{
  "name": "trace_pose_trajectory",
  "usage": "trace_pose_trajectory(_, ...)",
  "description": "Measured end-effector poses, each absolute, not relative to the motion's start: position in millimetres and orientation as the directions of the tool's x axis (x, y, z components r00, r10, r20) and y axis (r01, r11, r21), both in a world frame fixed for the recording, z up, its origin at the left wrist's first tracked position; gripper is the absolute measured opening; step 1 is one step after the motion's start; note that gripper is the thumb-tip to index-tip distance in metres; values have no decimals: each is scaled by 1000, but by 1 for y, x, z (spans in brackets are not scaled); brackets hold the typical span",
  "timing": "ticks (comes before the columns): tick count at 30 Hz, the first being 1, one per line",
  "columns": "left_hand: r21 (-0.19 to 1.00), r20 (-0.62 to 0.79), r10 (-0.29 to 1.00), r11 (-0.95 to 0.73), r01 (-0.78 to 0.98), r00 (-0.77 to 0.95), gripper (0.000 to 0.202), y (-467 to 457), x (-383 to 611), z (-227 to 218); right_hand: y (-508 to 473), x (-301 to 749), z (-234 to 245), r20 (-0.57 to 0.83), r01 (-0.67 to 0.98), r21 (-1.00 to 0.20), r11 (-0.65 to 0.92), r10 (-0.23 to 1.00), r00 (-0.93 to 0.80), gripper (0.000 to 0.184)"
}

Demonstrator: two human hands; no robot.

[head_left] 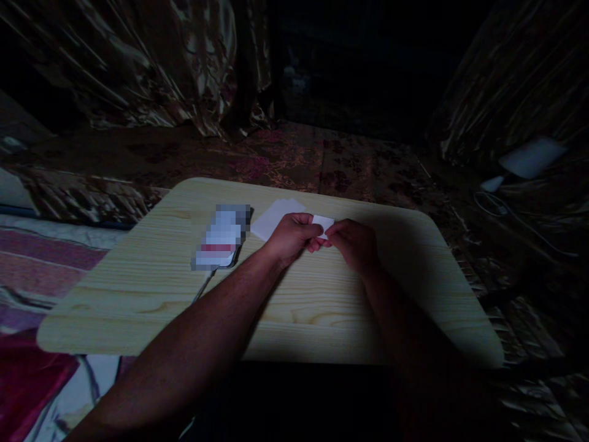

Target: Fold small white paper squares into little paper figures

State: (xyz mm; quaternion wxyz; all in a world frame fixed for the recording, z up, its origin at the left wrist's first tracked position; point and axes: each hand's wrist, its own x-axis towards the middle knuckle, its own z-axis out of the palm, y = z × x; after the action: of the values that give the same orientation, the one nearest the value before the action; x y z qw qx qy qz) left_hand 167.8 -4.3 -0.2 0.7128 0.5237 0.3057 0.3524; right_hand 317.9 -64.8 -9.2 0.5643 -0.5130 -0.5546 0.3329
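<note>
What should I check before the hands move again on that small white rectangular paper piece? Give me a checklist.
1. Left hand grip: ok; it holds the small white rectangular paper piece, thumb on top.
2. Right hand contact: ok; its fingertips meet the piece's right side.
3. Edges and creases lined up: cannot tell; too small and dim.
4. White flat paper sheets on the table: ok; they lie on the pale wood-grain table, beyond the left forearm.
5. Thin white cable free of the left forearm: cannot tell; the forearm hides part of it.
6. Lighting: not ok; the scene is dim, especially around the right forearm.
</note>
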Motion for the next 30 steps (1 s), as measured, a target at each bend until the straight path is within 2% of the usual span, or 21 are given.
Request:
trace_pose_trajectory(5,964,-69,827,200,-176,559,11,-4,167,0,-66,316,-5,269,196,-952,236,949,164,2)
trace_pose_trajectory(11,971,-28,849,149,-188,528,10,-6,169,-1,-63,315,-5,264,123,-963,241,939,219,21)
trace_pose_trajectory(18,985,16,859,74,-156,511,9,-9,171,0,-64,314,-3,261,195,-957,217,934,242,9)
trace_pose_trajectory(30,975,-27,821,147,-166,570,9,-6,170,-4,-65,324,-3,269,157,-956,248,954,132,5)
